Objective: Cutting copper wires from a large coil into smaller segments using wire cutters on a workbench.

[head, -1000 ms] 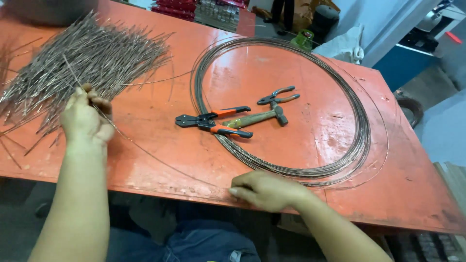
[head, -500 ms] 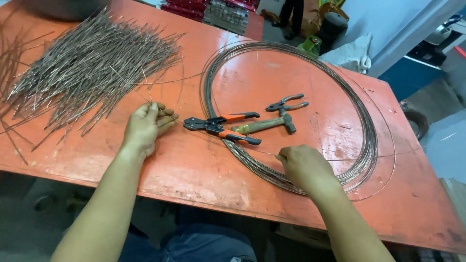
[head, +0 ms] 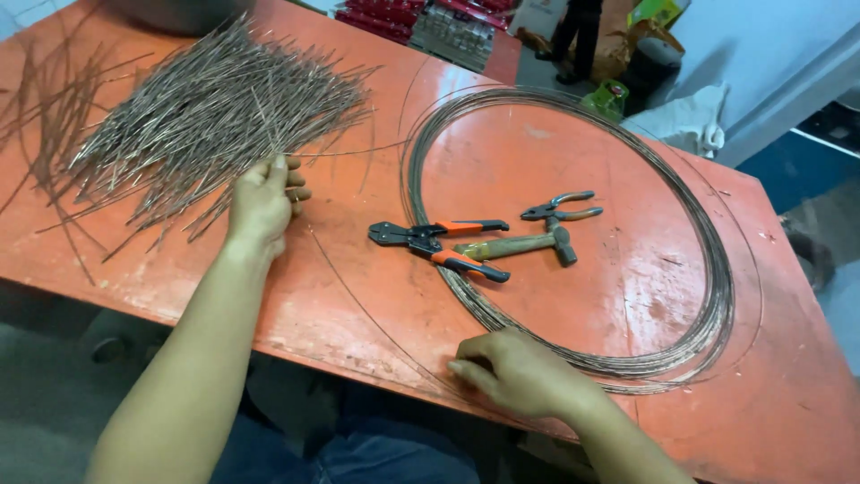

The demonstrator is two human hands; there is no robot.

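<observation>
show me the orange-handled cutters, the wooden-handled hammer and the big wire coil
orange-handled cutters (head: 436,242), head view, near the pivot
wooden-handled hammer (head: 515,246), head view, mid handle
big wire coil (head: 717,296), head view, right-hand curve of the loops

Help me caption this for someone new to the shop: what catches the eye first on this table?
A big coil of wire rings the orange table's right half, with orange-handled cutters, a hammer and pliers lying inside it. At upper left fans a heap of cut wire pieces, where the left hand rests; the right hand sits at the near edge.
</observation>
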